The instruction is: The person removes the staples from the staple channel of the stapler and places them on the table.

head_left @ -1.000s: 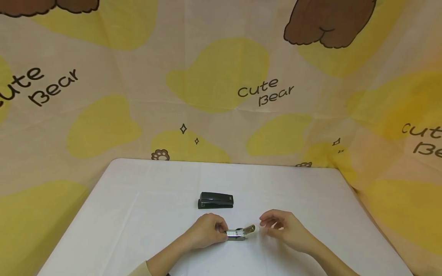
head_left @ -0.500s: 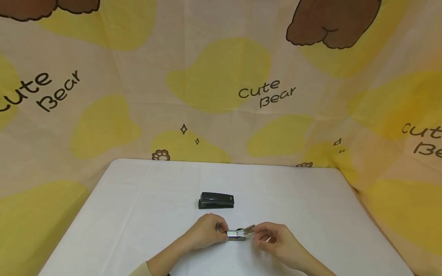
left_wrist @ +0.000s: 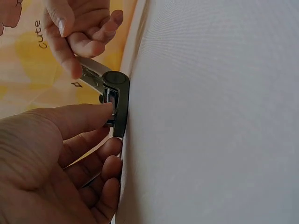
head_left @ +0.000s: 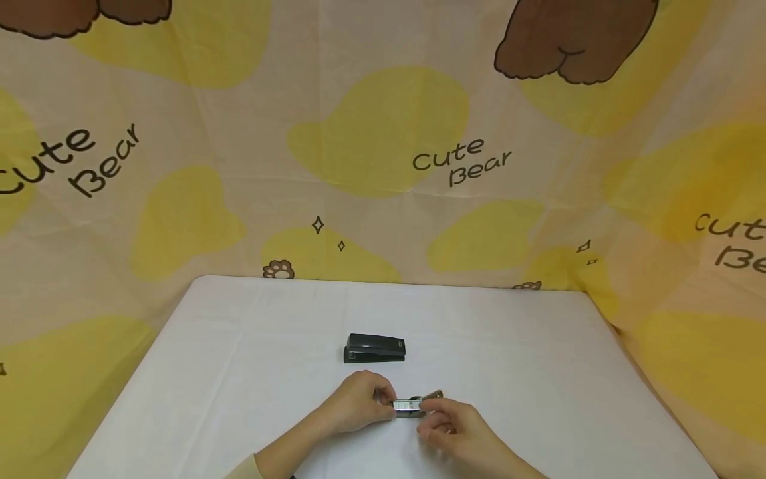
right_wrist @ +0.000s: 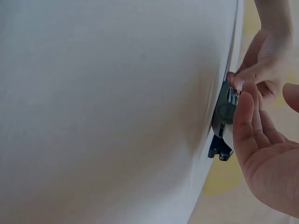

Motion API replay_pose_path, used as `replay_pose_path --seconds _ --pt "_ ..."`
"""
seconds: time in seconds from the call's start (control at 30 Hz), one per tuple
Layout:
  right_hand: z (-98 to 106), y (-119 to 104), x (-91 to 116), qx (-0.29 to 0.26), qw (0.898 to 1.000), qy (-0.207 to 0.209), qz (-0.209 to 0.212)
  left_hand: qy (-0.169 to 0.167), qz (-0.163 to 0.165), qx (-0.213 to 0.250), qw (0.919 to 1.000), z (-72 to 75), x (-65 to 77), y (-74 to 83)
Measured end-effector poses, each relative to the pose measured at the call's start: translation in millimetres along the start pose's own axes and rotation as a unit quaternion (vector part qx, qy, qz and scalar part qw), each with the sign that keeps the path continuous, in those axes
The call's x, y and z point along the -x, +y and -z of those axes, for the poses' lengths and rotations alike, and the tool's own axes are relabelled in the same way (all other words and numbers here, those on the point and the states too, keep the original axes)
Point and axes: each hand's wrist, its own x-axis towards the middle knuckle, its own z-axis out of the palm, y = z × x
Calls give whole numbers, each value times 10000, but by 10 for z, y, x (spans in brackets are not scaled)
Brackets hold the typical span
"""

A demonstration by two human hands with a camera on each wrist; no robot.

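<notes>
A small stapler lies on the white table with its top swung back, baring the metal staple channel. My left hand holds its left end; in the left wrist view the thumb presses on the channel beside the dark base. My right hand reaches in from the right, its index fingertip at the channel near the hinge and overlapping the raised top. In the right wrist view its fingers are fairly straight and the thumb stands apart. The stapler's left end is hidden by the left fingers.
A larger black stapler sits just behind the small one, closed. The white table ends at a patterned cloth backdrop with yellow patches and bear prints.
My right hand has moved left, from beside the raised top to the staple channel, past the raised end. The left hand and both staplers have stayed in place.
</notes>
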Motion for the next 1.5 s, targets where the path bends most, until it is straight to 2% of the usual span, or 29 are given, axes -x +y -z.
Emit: replay_pose_path --seconds 0.17,0.47,0.83,0.97,1.17,1.5 --pt "-76 30 -37 -71 10000 -5 29 32 13 -96 9999 -11 -2 -1" --pt "-161 36 -97 -328 9984 10 -453 22 56 -130 9999 -14 0 10" --pt "-201 18 -138 -427 9961 98 -772 34 79 -161 9998 -20 -3 15" --pt "-223 2 -149 -781 9925 138 -927 28 45 -211 9998 -17 -5 16" --pt "-240 -21 -144 -1608 9805 129 -1122 -9 -18 -223 9997 -12 -10 11" --pt "-255 -64 -133 -1994 9701 260 -1356 14 -27 -317 9995 -15 -11 1"
